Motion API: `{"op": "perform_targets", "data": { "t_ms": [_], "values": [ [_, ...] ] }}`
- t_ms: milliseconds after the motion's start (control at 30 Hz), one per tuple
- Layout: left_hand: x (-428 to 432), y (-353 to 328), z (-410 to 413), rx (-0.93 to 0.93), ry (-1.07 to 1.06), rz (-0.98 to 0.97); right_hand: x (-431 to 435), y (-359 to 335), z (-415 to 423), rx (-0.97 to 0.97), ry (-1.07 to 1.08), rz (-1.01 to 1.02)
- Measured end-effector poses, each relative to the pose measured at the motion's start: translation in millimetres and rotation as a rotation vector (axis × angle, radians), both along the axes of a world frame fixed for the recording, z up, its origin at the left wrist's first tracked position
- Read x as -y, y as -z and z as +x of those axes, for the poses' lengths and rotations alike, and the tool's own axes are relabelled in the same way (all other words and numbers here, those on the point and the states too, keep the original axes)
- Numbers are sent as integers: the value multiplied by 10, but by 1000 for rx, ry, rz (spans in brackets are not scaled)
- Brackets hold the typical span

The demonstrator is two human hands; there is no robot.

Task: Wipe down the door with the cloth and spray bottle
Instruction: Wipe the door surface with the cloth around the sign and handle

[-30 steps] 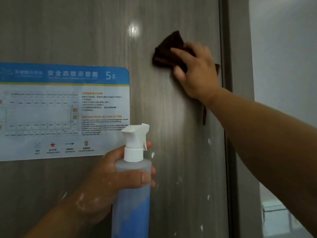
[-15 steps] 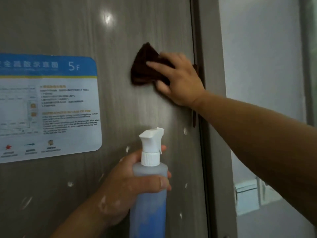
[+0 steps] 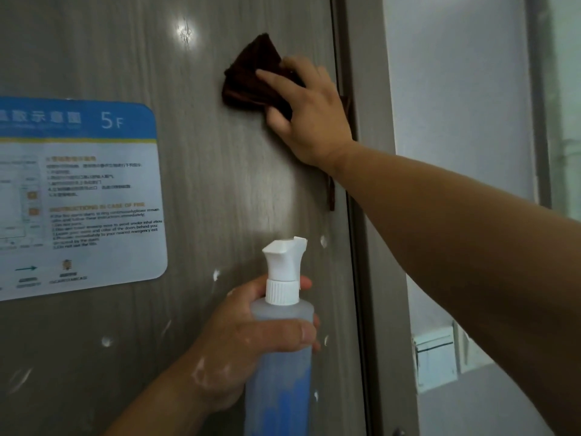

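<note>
The grey wood-grain door (image 3: 220,190) fills the left and middle of the view. My right hand (image 3: 311,114) presses a dark brown cloth (image 3: 251,80) flat against the door's upper part, close to its right edge, with the fingers spread over it. A strip of the cloth hangs down below my wrist. My left hand (image 3: 245,338) grips a translucent spray bottle (image 3: 279,366) with blue liquid and a white trigger head, upright low in front of the door. White foam spots dot the lower door and my left hand.
A blue and white evacuation-plan sticker (image 3: 81,196) marked 5F covers the door's left side. The door frame (image 3: 367,215) runs down right of the cloth. Beyond it is a pale wall (image 3: 456,105) and a white box (image 3: 435,360) low down.
The cloth under my right hand slid down and rightwards on the door, then back up. The view panned right, shifting the sticker left. My left hand keeps holding the bottle.
</note>
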State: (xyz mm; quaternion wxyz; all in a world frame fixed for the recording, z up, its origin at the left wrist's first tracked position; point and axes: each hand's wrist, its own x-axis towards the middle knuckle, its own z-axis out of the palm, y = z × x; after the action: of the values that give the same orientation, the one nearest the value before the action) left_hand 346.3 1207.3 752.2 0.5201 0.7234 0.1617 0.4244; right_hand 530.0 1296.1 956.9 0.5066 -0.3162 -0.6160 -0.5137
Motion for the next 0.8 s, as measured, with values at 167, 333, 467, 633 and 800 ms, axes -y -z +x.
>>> {"op": "perform_targets", "data": {
  "t_ms": [167, 333, 467, 633, 800],
  "values": [
    [33, 36, -238, 54, 32, -52, -6, 606, -28, -122, -46, 6],
    [97, 87, -420, 47, 50, -60, 69, 2052, -35, -149, -22, -63],
    [116, 49, -462, 38, 40, -36, 61, 1891, 25, -62, 1, -60],
    [100, -2, -489, 43, 45, -32, -6, 736, 22, -154, -7, 28],
    [41, 62, -536, 45, 23, -39, -4, 902, -36, -209, -40, 40]
  ]
}}
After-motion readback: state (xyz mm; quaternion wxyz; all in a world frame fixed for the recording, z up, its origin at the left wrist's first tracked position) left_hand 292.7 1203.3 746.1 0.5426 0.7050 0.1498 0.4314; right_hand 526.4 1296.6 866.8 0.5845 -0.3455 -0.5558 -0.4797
